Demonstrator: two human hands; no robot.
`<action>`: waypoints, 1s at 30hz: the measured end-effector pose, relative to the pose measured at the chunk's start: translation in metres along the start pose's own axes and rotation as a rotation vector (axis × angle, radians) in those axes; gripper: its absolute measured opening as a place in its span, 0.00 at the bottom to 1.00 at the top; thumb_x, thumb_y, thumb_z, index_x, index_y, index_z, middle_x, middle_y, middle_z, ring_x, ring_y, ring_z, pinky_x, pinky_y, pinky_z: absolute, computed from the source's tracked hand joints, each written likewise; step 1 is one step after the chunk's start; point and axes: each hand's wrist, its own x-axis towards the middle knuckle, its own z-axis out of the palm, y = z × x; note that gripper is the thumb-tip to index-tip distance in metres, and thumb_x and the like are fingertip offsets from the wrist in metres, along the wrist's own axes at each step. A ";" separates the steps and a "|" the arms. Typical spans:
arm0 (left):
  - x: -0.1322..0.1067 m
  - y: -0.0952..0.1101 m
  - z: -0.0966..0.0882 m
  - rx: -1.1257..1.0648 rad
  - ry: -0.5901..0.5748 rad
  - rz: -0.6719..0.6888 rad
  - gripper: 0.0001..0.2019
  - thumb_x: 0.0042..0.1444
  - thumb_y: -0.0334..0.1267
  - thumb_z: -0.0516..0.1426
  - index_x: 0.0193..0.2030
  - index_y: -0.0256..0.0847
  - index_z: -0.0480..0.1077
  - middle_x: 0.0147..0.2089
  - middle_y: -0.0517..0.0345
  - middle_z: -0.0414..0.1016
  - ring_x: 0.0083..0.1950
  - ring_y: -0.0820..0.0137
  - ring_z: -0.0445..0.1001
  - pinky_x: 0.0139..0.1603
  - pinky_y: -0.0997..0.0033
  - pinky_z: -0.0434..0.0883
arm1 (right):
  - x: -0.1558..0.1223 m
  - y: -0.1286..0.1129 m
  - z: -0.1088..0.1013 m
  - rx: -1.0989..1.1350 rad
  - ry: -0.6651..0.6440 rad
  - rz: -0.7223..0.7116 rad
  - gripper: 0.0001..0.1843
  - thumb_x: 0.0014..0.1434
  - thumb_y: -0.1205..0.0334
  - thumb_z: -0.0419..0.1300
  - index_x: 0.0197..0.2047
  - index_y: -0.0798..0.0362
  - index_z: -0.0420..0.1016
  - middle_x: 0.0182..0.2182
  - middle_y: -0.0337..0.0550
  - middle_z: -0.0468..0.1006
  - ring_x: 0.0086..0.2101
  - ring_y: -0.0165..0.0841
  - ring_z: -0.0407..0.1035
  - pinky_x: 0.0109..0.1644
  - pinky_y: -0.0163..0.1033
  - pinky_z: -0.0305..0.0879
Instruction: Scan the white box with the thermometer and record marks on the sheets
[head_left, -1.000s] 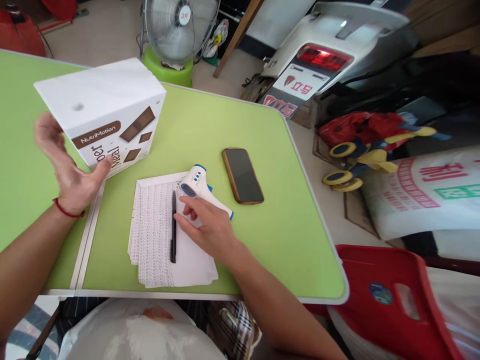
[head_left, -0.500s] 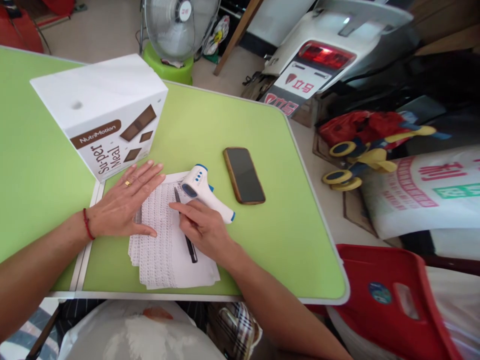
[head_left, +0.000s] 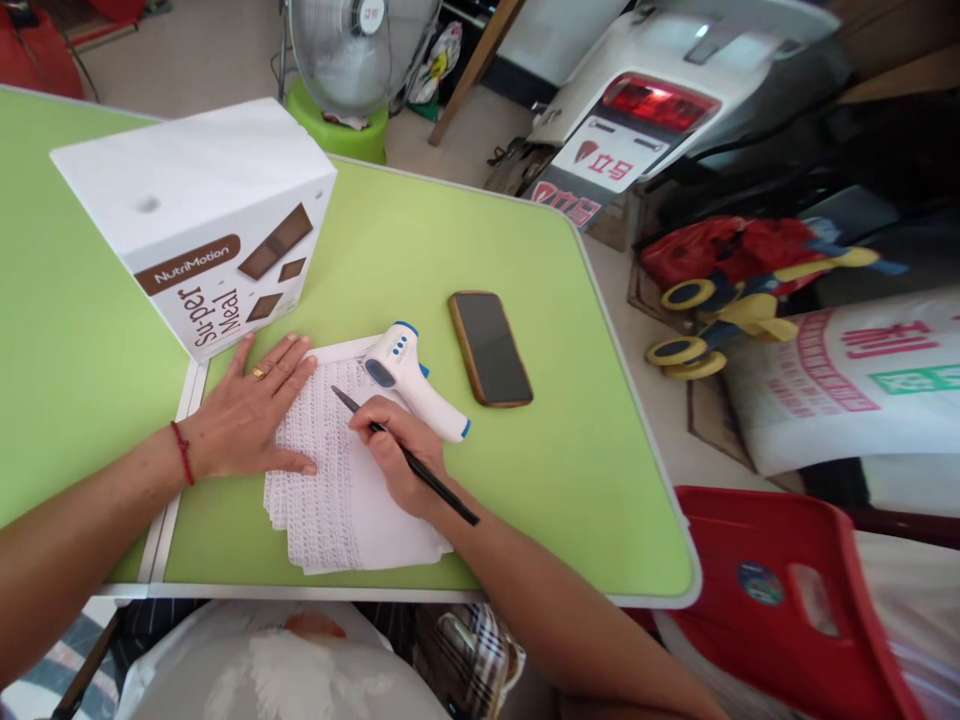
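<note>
A black pen [head_left: 435,482] rests in the closed fingers of my right hand [head_left: 401,455], its tip pointing up and left over the handwritten sheets of paper [head_left: 322,520]. Whether the tip touches the paper I cannot tell. My left hand [head_left: 251,415] lies flat with fingers spread across the left edge of the sheets, a ring on one finger. On the top of the papers sits a white and blue infrared thermometer [head_left: 420,385], just beyond my right hand. To its right a phone in a brown case [head_left: 491,348] lies screen up and dark.
A white NutriMotion box [head_left: 225,240] stands on the green table [head_left: 600,480], beyond my left hand. Past the table are a fan [head_left: 341,60], a white scooter [head_left: 637,110], a red chair [head_left: 780,580] and a printed white sack [head_left: 862,370].
My right hand has picked the pen up from the paper and now grips it in a writing hold. My left hand has drawn slightly back toward me.
</note>
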 end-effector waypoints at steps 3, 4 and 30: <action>-0.001 -0.001 0.000 -0.022 0.013 0.003 0.54 0.55 0.73 0.45 0.72 0.26 0.43 0.73 0.27 0.43 0.74 0.43 0.43 0.69 0.35 0.37 | 0.001 0.002 0.003 0.030 0.012 0.050 0.17 0.69 0.53 0.45 0.49 0.49 0.72 0.31 0.41 0.73 0.32 0.33 0.69 0.37 0.42 0.68; -0.001 -0.001 0.000 -0.029 0.014 0.003 0.54 0.55 0.73 0.45 0.72 0.26 0.43 0.73 0.27 0.43 0.74 0.43 0.43 0.70 0.35 0.38 | 0.001 0.003 0.004 0.019 0.019 0.072 0.17 0.69 0.54 0.46 0.50 0.49 0.73 0.32 0.42 0.74 0.33 0.34 0.69 0.37 0.43 0.69; 0.000 -0.003 0.000 -0.018 -0.028 0.003 0.54 0.55 0.73 0.45 0.71 0.22 0.46 0.72 0.25 0.43 0.74 0.43 0.43 0.70 0.36 0.41 | 0.007 0.000 0.008 -0.219 -0.048 0.029 0.14 0.57 0.70 0.53 0.39 0.50 0.78 0.32 0.41 0.82 0.30 0.31 0.76 0.35 0.37 0.74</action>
